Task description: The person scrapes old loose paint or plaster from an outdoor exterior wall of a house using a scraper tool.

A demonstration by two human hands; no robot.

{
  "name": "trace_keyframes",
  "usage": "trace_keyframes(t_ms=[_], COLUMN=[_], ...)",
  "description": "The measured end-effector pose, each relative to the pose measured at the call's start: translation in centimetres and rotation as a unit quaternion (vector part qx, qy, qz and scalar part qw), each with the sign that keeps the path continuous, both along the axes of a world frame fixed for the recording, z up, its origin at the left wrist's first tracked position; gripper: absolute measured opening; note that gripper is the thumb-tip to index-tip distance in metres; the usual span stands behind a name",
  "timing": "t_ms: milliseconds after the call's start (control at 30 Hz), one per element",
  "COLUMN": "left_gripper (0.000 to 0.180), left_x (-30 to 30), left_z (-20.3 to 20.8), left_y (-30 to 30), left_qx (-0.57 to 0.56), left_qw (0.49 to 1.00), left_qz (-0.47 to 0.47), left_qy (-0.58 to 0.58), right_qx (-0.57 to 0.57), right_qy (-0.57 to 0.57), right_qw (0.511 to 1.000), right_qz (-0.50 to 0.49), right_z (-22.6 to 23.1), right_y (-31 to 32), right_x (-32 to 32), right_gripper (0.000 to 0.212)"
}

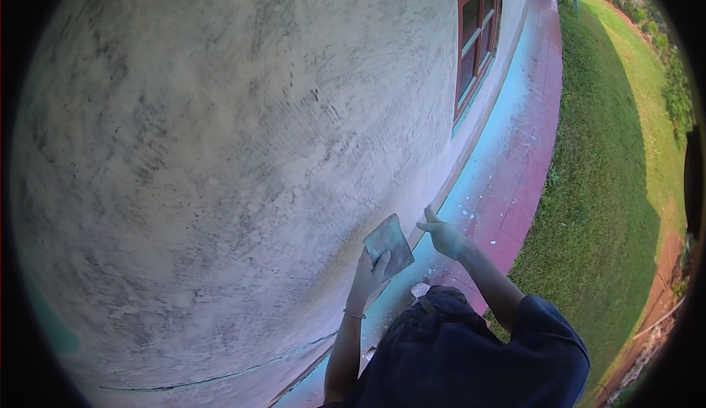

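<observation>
Turquoise patches [55, 327] were left on the mostly grey-white, scuffed wall [220, 151]. Near the wall, the left hand [369, 276] had a flat grey sheet [391, 245] in its grip; the right hand [444, 238] looked released.

You have 1 flat, grey, roughly 4-sided piece [392, 248], 1 edge slightly curved, its face unevenly shaded, held tilted in your left grip [370, 270].
</observation>
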State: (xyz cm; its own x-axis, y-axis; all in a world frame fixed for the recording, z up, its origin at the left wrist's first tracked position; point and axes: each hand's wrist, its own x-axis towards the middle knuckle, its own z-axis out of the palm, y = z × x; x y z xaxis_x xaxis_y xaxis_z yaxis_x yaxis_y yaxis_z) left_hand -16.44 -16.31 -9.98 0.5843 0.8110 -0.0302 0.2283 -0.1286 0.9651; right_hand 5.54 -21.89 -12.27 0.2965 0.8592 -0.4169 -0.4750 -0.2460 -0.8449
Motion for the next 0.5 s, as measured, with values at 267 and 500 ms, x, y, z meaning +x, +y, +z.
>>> trace_keyframes(t_ms=[267,500], left_gripper=[0.047,0.05], left_x=[0.8,2.2], left_z=[-1.1,-1.3], left_y=[1.4,1.6], left_qx=[0.012,0.041], left_qw=[0.999,0.996], left_qz=[-0.025,-0.072], left_qy=[0.026,0.022], right_qx=[0.043,0.02], right_qy=[-0.038,0.008], right_qw=[0.99,0.999], right_qz=[0.126,-0.044], right_z=[-1.0,-1.8], right_y=[-2.3,-1.5], right_x=[1.6,0.5], right_gripper=[0.089,0.081])
